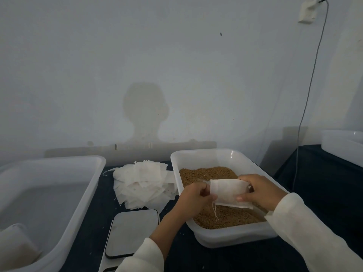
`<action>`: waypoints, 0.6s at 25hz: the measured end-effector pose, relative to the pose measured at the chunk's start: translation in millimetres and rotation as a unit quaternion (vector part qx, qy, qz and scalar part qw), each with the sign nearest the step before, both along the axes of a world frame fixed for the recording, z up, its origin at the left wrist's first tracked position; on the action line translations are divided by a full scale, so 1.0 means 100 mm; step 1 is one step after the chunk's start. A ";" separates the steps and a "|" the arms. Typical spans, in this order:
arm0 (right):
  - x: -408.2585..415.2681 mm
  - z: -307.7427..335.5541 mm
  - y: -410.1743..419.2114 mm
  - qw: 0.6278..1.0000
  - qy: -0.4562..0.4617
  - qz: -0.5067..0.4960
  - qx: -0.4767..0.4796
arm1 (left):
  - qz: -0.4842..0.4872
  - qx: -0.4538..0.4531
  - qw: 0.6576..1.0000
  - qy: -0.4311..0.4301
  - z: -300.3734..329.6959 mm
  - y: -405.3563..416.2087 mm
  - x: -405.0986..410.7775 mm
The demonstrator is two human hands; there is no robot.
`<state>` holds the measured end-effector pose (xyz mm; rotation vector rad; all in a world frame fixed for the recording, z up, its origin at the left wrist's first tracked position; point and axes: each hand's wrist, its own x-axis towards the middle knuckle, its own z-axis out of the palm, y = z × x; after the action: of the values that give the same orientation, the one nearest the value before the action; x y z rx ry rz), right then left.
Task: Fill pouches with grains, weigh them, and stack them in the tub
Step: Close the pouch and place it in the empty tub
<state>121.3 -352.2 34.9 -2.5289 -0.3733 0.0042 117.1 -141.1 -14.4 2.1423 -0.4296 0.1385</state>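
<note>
Both hands hold one white pouch above the grain tray. The left hand pinches its left edge, and the right hand grasps its right end, thumb on the front. A string hangs from the pouch over the grain. On the dark tabletop lie a pile of empty pouches, a scale and, at left, the tub with a filled pouch inside.

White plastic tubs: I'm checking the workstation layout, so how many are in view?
3. One tub at left, one grain tub under both hands, and one partly cut-off tub at the far right edge.
</note>
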 end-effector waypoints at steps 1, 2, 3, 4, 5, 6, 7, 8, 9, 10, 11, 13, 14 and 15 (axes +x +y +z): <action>-0.01 -0.02 0.00 1.000 0.000 -0.004 0.007 | -0.004 -0.007 1.000 -0.002 -0.01 0.00 0.01; -0.03 -0.04 0.00 1.000 0.000 -0.007 0.015 | -0.010 -0.014 1.000 -0.009 0.00 0.00 0.01; -0.04 -0.06 0.01 1.000 0.003 -0.009 0.026 | -0.015 -0.017 0.999 -0.025 0.01 0.00 0.01; -0.04 -0.09 0.02 0.999 0.016 -0.011 0.044 | -0.017 -0.024 0.999 -0.042 0.03 -0.01 0.02; -0.05 -0.13 0.04 0.997 0.036 -0.013 0.066 | -0.021 -0.032 0.998 -0.058 0.05 -0.02 0.04; -0.06 -0.18 0.07 0.994 0.061 -0.012 0.084 | -0.030 -0.041 0.996 -0.072 0.09 -0.03 0.06; -0.07 -0.23 0.11 0.992 0.082 -0.009 0.092 | -0.043 -0.048 0.994 -0.085 0.14 -0.05 0.07; -0.07 -0.27 0.15 0.991 0.093 -0.002 0.094 | -0.060 -0.054 0.992 -0.100 0.18 -0.07 0.08; -0.07 -0.31 0.18 0.990 0.099 0.009 0.102 | -0.075 -0.054 0.989 -0.114 0.23 -0.08 0.08; -0.07 -0.34 0.21 0.985 0.107 0.022 0.130 | -0.090 -0.049 0.986 -0.128 0.26 -0.09 0.07; -0.06 -0.35 0.23 0.974 0.125 0.029 0.185 | -0.103 -0.037 0.984 -0.143 0.29 -0.08 0.06; -0.07 -0.33 0.28 0.926 0.165 0.007 0.338 | -0.118 -0.002 0.979 -0.168 0.33 -0.02 0.05; -0.08 -0.32 0.31 0.901 0.175 -0.006 0.398 | -0.120 0.011 0.976 -0.181 0.35 0.02 0.04; -0.08 -0.31 0.36 0.890 0.163 -0.015 0.426 | -0.116 0.015 0.974 -0.193 0.37 0.07 0.03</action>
<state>113.6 -316.4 3.5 -1.6185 -0.1429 0.2051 120.1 -134.1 22.6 2.0757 -0.9086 0.4213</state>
